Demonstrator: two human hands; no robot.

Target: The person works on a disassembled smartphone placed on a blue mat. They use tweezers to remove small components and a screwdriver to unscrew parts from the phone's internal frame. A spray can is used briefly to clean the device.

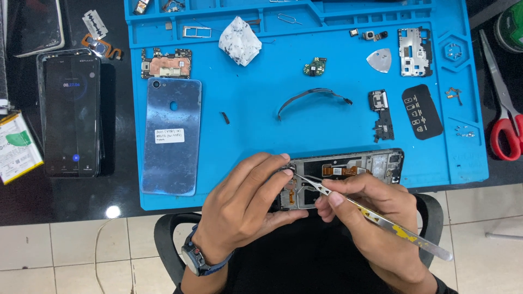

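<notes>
Gripping an opened phone frame [348, 170] at bottom centre of the frame, your left hand [248, 204] curls round its left end, thumb under, fingers pressed on top. Your right hand [376, 212] pinches metal tweezers [376, 216], tips touching the frame's inner left corner by your left fingertips. Frame hangs off the near edge of a blue mat [261, 114] on the table. Blue back cover [171, 136] lies left-centre w/ a circuit board [166, 63] above it; red scissors [504, 117] at far right.
</notes>
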